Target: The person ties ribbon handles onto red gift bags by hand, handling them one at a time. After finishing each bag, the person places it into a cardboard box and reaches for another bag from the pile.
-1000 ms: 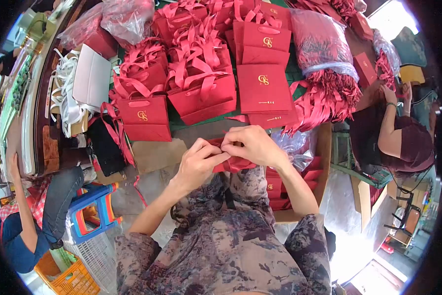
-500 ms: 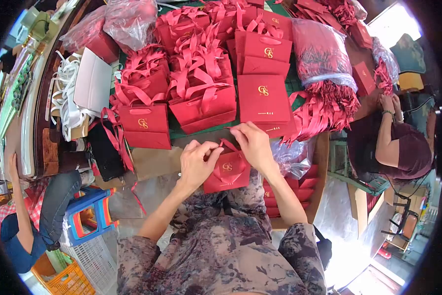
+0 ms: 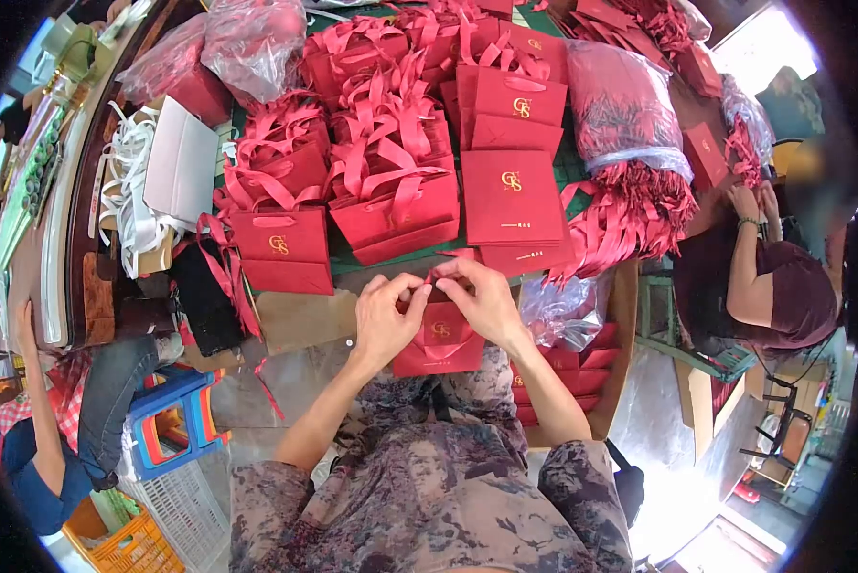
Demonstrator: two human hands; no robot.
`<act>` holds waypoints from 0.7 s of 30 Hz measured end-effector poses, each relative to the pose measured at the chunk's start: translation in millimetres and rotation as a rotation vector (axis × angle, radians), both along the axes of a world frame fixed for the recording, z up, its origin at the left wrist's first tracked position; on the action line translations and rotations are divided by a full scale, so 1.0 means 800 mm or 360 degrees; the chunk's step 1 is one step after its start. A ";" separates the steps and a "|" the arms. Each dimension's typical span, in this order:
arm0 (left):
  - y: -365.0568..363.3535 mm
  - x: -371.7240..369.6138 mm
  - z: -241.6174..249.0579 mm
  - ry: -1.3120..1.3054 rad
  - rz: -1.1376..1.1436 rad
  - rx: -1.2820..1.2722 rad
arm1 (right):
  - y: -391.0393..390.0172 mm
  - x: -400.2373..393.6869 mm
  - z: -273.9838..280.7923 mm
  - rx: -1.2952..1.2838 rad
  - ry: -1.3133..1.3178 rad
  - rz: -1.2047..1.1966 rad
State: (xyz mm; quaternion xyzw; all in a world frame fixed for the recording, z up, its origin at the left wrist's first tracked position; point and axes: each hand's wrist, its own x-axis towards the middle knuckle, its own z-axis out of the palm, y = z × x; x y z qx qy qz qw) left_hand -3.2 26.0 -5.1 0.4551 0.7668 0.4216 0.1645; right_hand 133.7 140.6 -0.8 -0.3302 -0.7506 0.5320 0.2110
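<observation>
A small red paper gift bag with a gold logo stands at my lap, its ribbon handle hanging across the front. My left hand is closed in a pinch on the ribbon at the bag's top left. From the other side my right hand pinches the red ribbon, its fingertips almost meeting those of the left. The fingers hide the exact spot where the ribbon meets the bag. Just beyond my hands lies a stack of flat red bags.
Rows of red bags with ribbon handles fill the table ahead. A plastic-wrapped bundle lies right of them, a box of white ribbons left. Co-workers sit at both sides, one with a hand at red ribbons. A blue stool stands lower left.
My right hand has moved left and slightly down, bringing its fingertips close to the left hand's. My left hand and the bag have hardly shifted.
</observation>
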 end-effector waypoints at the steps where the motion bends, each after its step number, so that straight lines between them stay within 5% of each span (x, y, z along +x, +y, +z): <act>1: 0.001 0.001 0.000 0.0000 -0.0017 0.0019 | -0.002 0.003 0.001 -0.0018 -0.0039 0.0011; 6: 0.006 0.002 0.001 0.0149 -0.0064 0.0118 | -0.002 0.007 0.001 0.0146 -0.0063 0.0069; 13: 0.006 -0.004 0.019 0.0516 -0.0260 0.0155 | 0.002 0.009 -0.034 -0.0386 0.0195 0.0055; 21: -0.007 0.004 0.048 -0.0009 -0.0563 -0.0072 | 0.030 0.006 -0.020 -0.0565 0.0469 -0.0392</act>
